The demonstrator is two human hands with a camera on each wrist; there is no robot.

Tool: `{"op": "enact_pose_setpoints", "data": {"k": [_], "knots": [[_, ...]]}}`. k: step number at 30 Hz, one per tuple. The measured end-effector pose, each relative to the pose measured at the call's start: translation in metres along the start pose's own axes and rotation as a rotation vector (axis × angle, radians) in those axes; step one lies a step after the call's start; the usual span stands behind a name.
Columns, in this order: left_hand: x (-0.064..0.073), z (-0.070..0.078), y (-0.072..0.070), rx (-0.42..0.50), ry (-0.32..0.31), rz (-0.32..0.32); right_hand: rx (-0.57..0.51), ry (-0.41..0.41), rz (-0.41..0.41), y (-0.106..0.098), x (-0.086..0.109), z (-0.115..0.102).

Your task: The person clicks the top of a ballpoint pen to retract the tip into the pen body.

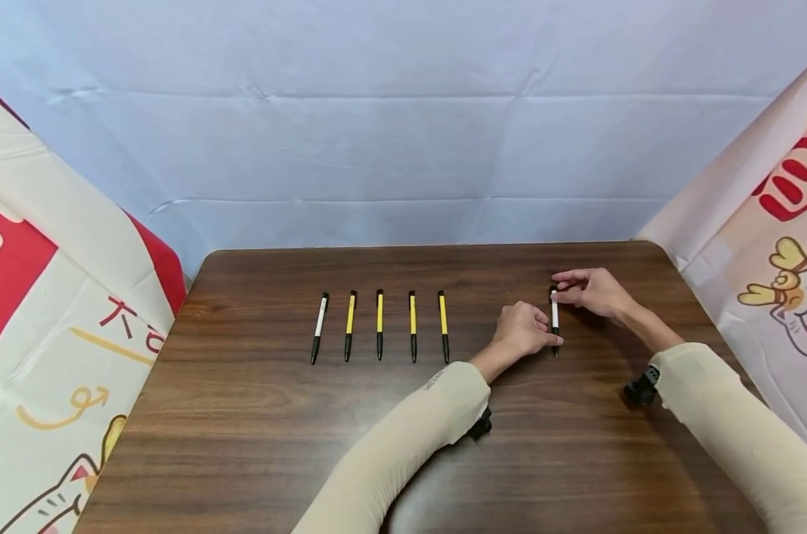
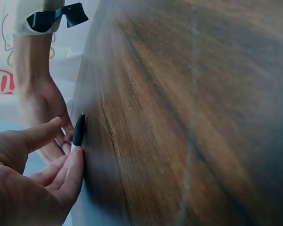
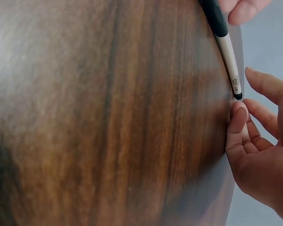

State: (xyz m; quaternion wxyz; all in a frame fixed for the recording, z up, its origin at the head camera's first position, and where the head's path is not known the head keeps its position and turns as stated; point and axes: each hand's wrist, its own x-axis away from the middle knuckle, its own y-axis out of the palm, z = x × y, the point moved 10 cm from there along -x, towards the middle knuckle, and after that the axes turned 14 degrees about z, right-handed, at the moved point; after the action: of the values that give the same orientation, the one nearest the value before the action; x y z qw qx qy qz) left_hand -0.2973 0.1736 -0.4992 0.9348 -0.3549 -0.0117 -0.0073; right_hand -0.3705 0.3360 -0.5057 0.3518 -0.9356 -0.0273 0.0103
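Note:
A white pen (image 1: 554, 310) with black ends lies upright in the head view, toward the table's right side. My left hand (image 1: 522, 328) is at its lower black end, fingertips right beside it. In the left wrist view, the thumb stands apart from the fingers (image 2: 74, 162) near the black grip (image 2: 79, 132). My right hand (image 1: 597, 293) is at the upper end, thumb and fingers spread around it. The right wrist view shows fingertips (image 3: 239, 113) close against the pen's black end, with one digit raised away from the white barrel (image 3: 230, 59).
Left of the hands, another white pen (image 1: 320, 326) and several yellow pens (image 1: 380, 322) lie in a spaced row on the brown wooden table (image 1: 257, 445). A pale cloth (image 1: 390, 148) hangs behind the table's back edge, with printed cloths (image 1: 777, 297) at the sides.

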Motion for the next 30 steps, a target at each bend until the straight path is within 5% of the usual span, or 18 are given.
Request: {"op": "enact_pose_setpoints", "data": {"k": [23,30], "knots": [[-0.007,0.010,0.011,-0.217,0.047,0.071,0.080,-0.055,0.003,0.004,-0.001,0.001],[-0.004,0.017,0.010,-0.245,0.132,0.080,0.075,-0.062,0.017,0.003,-0.002,0.001]]}}
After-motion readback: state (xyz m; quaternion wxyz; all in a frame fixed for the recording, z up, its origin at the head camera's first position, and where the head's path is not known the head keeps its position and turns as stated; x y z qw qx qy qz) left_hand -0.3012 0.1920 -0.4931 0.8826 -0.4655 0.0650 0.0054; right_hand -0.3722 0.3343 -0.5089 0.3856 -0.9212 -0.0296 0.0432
